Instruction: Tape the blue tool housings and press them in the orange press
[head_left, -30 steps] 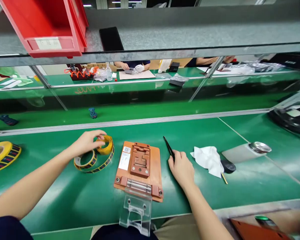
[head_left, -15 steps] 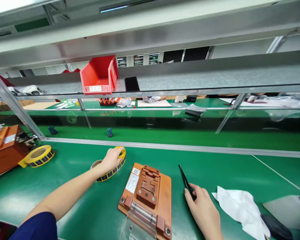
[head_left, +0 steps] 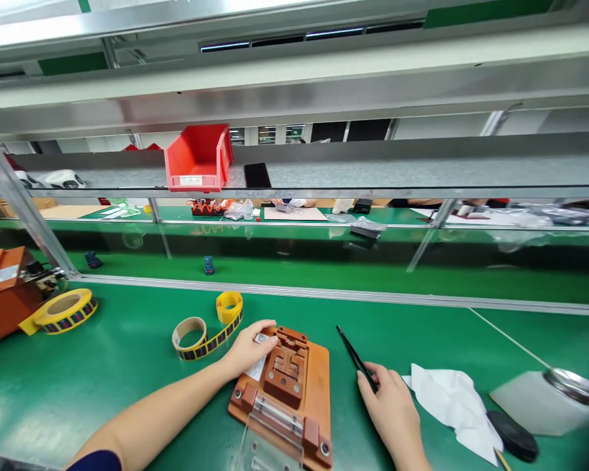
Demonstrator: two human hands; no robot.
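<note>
My left hand [head_left: 251,352] grips the upper left edge of an orange-brown fixture [head_left: 319,379], thumb over its top face. A raised brown block with a shaped recess [head_left: 289,366] sits on the fixture, and a clear hinged plate [head_left: 269,451] hangs toward me at its near end. To the right, my right hand [head_left: 391,405] is closed around black tweezers [head_left: 352,350], their tips pointing away from me. Left of the fixture, a partly unrolled strip of yellow labels [head_left: 220,337] stands on edge, curled at both ends.
A second yellow label roll [head_left: 66,313] lies farther left beside an orange-brown device [head_left: 4,294]. On the right are a white cloth [head_left: 446,399], a black oval object [head_left: 513,435] and a whitish bottle with a metal top [head_left: 530,399]. A red bin [head_left: 196,157] and a phone [head_left: 258,175] occupy the shelf.
My left hand has let go of the yellow label strip and moved right onto the fixture's edge. My right hand still holds the tweezers. The view has tilted up slightly.
</note>
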